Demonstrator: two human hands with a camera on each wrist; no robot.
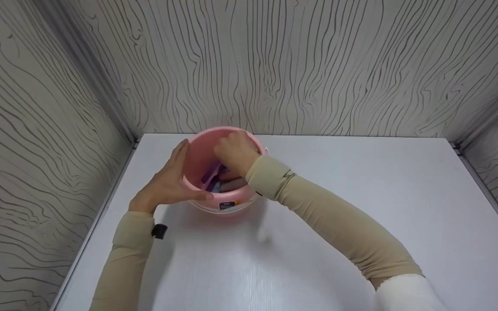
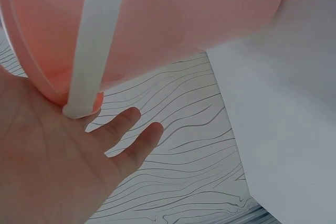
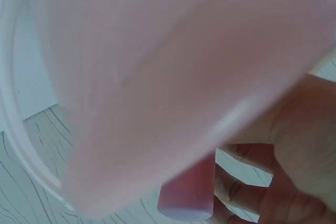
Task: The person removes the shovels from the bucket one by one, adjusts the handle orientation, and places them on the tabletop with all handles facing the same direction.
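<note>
A pink bucket (image 1: 203,149) with a white handle (image 2: 97,40) stands near the back edge of the white table. My left hand (image 1: 167,181) rests against its left side, thumb along the front rim and fingers spread nearly straight. In the left wrist view two fingertips are free of the bucket. Reaching over the rim, my right hand (image 1: 236,151) is in the bucket's mouth. Its fingers curl around a reddish-pink cylinder (image 3: 189,190) with a pale end, partly hidden by the rim in the right wrist view. Purple items (image 1: 210,175) lie inside the bucket; their kind is unclear.
The white tabletop (image 1: 361,181) extends to the right and front of the bucket. Wood-grain patterned panels (image 1: 275,65) rise behind it and on both sides. A dark label (image 1: 227,205) is on the bucket's front.
</note>
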